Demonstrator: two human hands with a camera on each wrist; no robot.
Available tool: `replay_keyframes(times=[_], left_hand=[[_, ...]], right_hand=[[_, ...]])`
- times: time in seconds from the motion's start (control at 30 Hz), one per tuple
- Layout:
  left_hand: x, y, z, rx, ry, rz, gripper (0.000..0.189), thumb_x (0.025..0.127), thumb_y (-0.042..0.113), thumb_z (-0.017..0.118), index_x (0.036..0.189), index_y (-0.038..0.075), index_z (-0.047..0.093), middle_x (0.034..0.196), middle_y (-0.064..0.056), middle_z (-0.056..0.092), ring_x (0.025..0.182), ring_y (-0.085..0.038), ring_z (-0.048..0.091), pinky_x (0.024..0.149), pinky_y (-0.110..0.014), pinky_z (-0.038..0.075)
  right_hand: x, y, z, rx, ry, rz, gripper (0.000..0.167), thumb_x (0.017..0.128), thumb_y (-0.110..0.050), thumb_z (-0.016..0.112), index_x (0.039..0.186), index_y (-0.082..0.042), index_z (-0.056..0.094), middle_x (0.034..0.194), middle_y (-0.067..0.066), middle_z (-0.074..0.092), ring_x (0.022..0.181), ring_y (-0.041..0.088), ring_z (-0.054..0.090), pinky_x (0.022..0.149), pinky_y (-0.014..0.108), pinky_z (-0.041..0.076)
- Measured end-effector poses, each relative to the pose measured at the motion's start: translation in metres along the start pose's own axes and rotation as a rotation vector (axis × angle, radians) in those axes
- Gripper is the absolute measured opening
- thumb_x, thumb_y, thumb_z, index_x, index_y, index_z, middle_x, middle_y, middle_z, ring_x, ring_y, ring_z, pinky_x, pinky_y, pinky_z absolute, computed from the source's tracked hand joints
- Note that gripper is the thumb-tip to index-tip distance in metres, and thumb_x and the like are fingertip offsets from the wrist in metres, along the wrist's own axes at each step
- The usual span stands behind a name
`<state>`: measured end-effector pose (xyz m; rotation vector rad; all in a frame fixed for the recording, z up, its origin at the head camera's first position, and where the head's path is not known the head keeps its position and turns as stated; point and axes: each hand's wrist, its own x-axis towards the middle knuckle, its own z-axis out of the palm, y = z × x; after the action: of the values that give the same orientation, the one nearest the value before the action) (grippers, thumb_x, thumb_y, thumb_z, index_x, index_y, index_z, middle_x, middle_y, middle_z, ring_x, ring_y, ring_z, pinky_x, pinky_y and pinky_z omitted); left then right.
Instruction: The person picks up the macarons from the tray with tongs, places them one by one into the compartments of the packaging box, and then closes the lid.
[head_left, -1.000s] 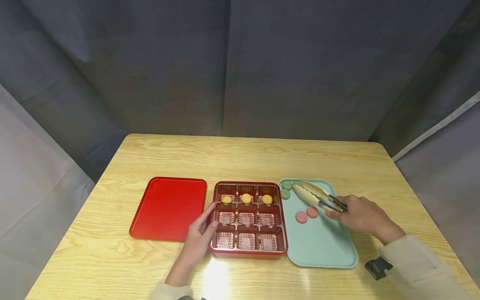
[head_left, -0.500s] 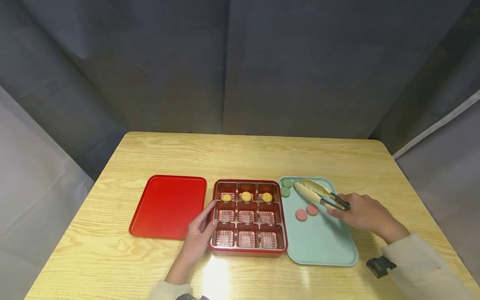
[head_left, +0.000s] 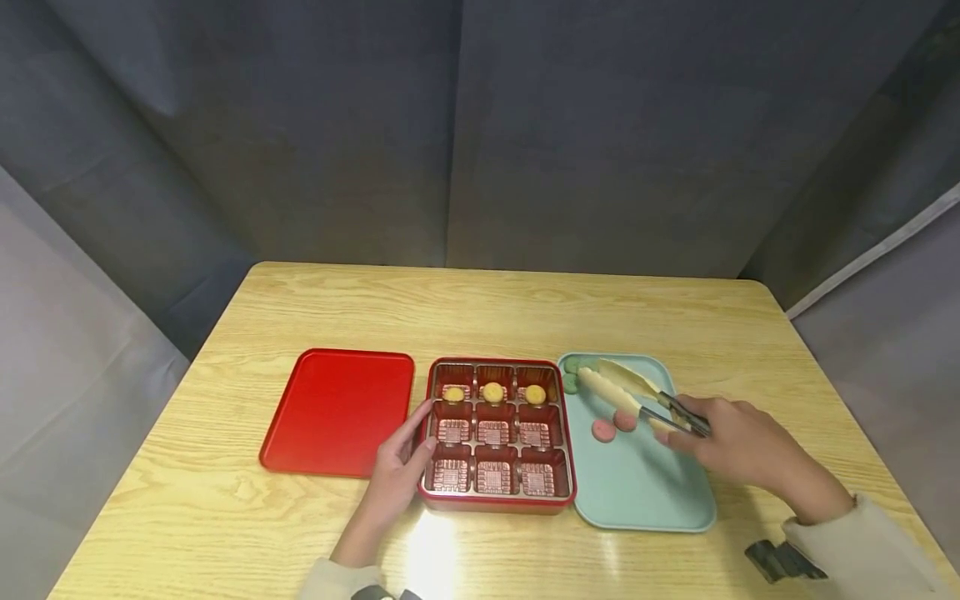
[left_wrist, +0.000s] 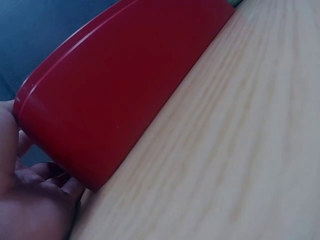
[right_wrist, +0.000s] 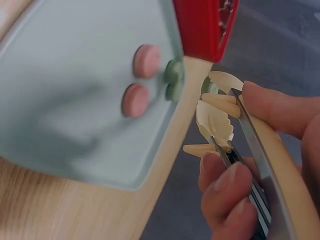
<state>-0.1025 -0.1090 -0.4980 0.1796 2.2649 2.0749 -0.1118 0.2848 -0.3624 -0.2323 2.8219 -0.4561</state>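
Observation:
My right hand [head_left: 742, 437] grips a pair of tongs [head_left: 615, 390] with cream scalloped tips and metal arms, above the pale green tray [head_left: 645, 492]. Between the tips, in the right wrist view, shows a green macaron [right_wrist: 212, 88]. Two more green macarons [head_left: 570, 383] lie at the tray's back left corner, and two pink macarons [head_left: 603, 430] sit nearer its middle. My left hand [head_left: 397, 471] rests on the left side of a red box [head_left: 495, 505], fingers along its wall and thumb at the rim. Several compartments divide the box; its back row holds three yellow macarons [head_left: 492, 392].
Left of the box lies a flat red lid [head_left: 337, 412]. The tray stands close against the box's right side. Everything rests on a wooden table [head_left: 480, 312], with dark curtains [head_left: 585, 150] behind it.
My right hand has shifted right and toward me, and the tongs have risen off the tray, their tips a little further left. The left hand has stayed on the box.

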Motion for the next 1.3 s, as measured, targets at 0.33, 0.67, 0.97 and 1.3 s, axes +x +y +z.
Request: replay_keyframes(times=[0.33, 0.67, 0.97, 1.3], left_hand=[[0.0, 0.001, 0.001, -0.029, -0.004, 0.007, 0.053, 0.097, 0.01, 0.05, 0.146, 0.022, 0.036, 0.153, 0.004, 0.029, 0.142, -0.015, 0.023, 0.112, -0.021, 0.023], [-0.001, 0.001, 0.001, -0.047, -0.001, -0.013, 0.053, 0.096, 0.008, 0.051, 0.145, 0.026, 0.037, 0.153, 0.003, 0.029, 0.141, -0.015, 0.024, 0.111, -0.022, 0.026], [-0.001, 0.001, 0.001, -0.034, 0.003, -0.015, 0.053, 0.096, 0.012, 0.052, 0.144, 0.028, 0.038, 0.152, 0.004, 0.029, 0.141, -0.014, 0.024, 0.111, -0.022, 0.025], [-0.001, 0.0, 0.0, -0.04, -0.004, -0.008, 0.052, 0.096, 0.013, 0.052, 0.144, 0.028, 0.037, 0.152, 0.004, 0.029, 0.141, -0.014, 0.024, 0.112, -0.021, 0.024]], right_hand=[[-0.023, -0.025, 0.003, -0.013, -0.006, -0.021, 0.083, 0.081, -0.061, 0.059, 0.135, 0.001, 0.049, 0.064, 0.0, 0.044, 0.055, 0.013, 0.039, 0.046, 0.025, 0.031], [-0.032, -0.042, 0.018, 0.022, -0.018, -0.1, 0.078, 0.08, -0.062, 0.06, 0.13, -0.003, 0.056, 0.1, 0.009, 0.066, 0.068, 0.012, 0.049, 0.056, 0.026, 0.04], [-0.032, -0.043, 0.019, 0.014, 0.002, -0.113, 0.076, 0.079, -0.061, 0.062, 0.129, -0.004, 0.057, 0.087, 0.0, 0.062, 0.066, 0.011, 0.047, 0.054, 0.025, 0.038], [-0.031, -0.04, 0.018, 0.012, 0.017, -0.075, 0.079, 0.079, -0.062, 0.062, 0.131, -0.003, 0.055, 0.09, 0.006, 0.065, 0.064, 0.013, 0.047, 0.053, 0.026, 0.038]])
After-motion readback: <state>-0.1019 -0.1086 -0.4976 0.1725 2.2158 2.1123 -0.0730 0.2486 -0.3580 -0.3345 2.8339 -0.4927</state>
